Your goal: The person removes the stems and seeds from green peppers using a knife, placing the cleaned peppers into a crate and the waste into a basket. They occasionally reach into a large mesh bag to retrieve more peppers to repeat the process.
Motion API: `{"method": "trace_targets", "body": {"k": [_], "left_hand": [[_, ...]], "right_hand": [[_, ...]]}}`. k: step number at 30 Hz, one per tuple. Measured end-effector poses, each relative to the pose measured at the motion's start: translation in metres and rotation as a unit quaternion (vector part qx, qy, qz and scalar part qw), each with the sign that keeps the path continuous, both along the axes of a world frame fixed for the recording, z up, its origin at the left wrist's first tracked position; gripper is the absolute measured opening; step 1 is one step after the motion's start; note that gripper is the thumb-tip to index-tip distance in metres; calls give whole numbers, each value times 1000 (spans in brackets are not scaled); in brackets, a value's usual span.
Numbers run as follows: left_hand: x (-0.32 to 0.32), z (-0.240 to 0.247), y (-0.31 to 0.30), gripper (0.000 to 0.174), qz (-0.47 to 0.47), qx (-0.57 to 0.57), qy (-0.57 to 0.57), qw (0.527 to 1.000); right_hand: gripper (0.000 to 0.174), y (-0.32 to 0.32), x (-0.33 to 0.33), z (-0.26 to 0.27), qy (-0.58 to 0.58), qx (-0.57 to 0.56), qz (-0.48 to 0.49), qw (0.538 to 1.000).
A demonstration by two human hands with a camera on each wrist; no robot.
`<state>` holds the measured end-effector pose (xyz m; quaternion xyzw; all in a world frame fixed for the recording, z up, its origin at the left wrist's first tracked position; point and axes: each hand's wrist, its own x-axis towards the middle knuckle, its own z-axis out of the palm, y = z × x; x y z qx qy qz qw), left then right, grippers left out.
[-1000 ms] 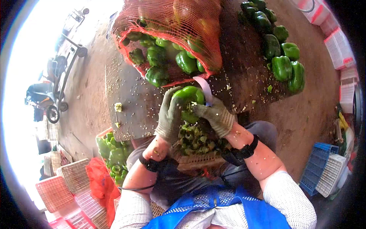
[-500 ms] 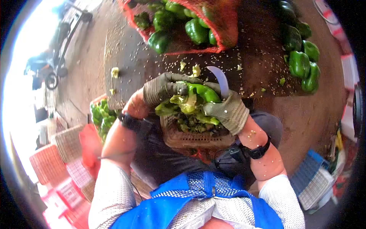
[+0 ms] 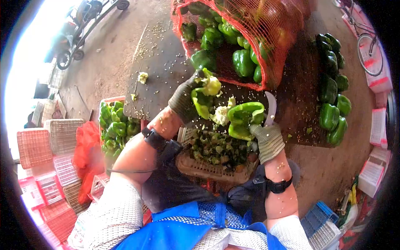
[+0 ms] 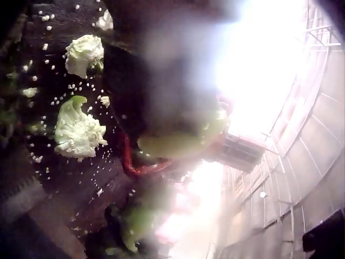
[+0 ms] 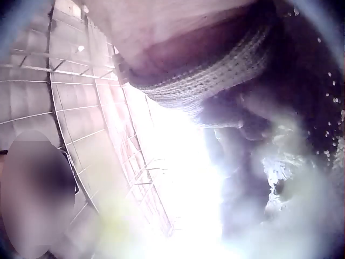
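Observation:
In the head view the gloved left hand (image 3: 186, 98) holds a green pepper piece (image 3: 201, 102) with a pale core at its top. The gloved right hand (image 3: 267, 141) grips an opened pepper half (image 3: 245, 119), hollow side showing, and a curved blade (image 3: 271, 107) stands up beside its fingers. Between the hands a whitish seed core (image 3: 220, 116) lies at the board's edge. Two pale cores (image 4: 80, 129) and loose seeds show on the dark surface in the left wrist view. The right wrist view shows the glove cuff (image 5: 199, 81); the rest is blurred.
A red mesh bag (image 3: 279, 50) of peppers lies on the dark board (image 3: 154, 54). Whole peppers (image 3: 329, 116) line the right side. A basket of scraps (image 3: 196, 171) sits below the hands, a crate of cut peppers (image 3: 114, 127) at left.
The hands have moved apart, each now with its own pepper piece where one pepper was held between them. The left hand has lifted away from the right, and the pepper's inside shows.

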<state>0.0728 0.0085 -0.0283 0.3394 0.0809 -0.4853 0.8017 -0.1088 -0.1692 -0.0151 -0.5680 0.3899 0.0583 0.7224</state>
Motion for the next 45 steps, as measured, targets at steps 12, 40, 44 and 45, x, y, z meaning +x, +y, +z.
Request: {"method": "trace_targets", "body": {"k": [12,40,44,45], "left_hand": [[-30,0,7,50,13,181,-456,871],[-18,14,6,68,-46,-123,85,988],[-3,32,21,69,-61,-217,72,972],[8,21,26,68,-17,-224,60,973]], "right_hand": [[44,6,26,-23,-133,-118,-37,983],[32,17,9,41,-104,17,95,990],[29,25,1,18,-149,24,88,985],[30,28,1,27,-131,-2,117,985]]}}
